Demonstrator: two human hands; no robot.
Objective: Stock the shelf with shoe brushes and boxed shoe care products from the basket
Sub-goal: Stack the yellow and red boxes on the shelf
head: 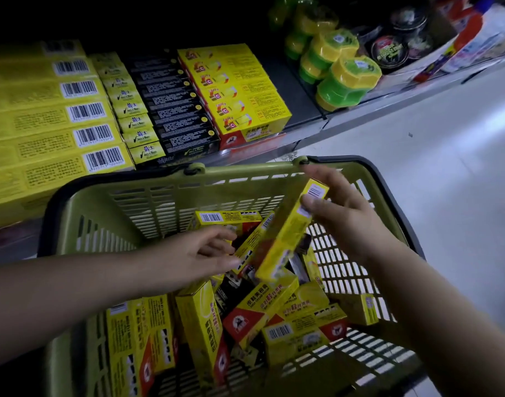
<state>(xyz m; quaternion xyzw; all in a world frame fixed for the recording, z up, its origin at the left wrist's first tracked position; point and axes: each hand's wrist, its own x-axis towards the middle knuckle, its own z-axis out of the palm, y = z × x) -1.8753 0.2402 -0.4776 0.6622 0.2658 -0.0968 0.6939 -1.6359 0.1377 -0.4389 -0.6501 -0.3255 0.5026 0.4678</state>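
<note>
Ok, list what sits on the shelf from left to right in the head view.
Large yellow barcode boxes → small yellow boxes → black boxes → yellow-and-red boxes → a bare stretch of shelf → green-and-yellow round tubs → dark round tins.

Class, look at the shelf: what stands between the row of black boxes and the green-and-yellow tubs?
In the head view, a stack of yellow boxes stands beside the black boxes, then bare shelf before the tubs.

Two bare forearms, no sleeves, watch or rings visible; left hand (208,252) and right hand (338,207) ungloved.
</note>
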